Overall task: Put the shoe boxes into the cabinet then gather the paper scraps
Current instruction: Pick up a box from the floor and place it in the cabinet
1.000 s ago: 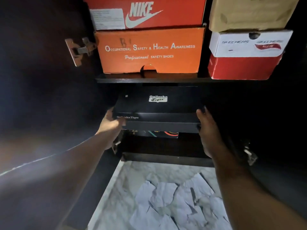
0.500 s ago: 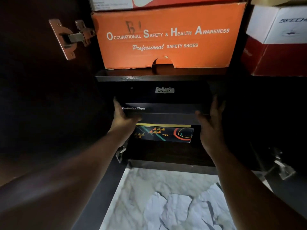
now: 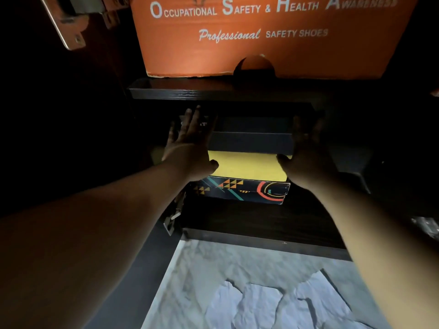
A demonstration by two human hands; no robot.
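Note:
A black shoe box (image 3: 251, 138) lies deep in the dark lower compartment of the cabinet, on top of a yellow-lidded patterned box (image 3: 247, 176). My left hand (image 3: 190, 143) presses flat against the black box's left front end, fingers spread. At the right front end my right hand (image 3: 308, 148) rests the same way, fingers extended. Crumpled white paper scraps (image 3: 273, 305) lie on the marble floor in front of the cabinet.
An orange safety-shoes box (image 3: 261, 32) stands on the dark shelf (image 3: 190, 93) above. Metal door hinges sit at upper left (image 3: 71, 22) and beside the lower left edge (image 3: 173, 217). The cabinet's base board (image 3: 261, 243) borders the floor.
The black box has slid further back into the lower compartment, uncovering the yellow lid beneath. Both hands went from gripping its sides to flat on its front. The camera moved closer.

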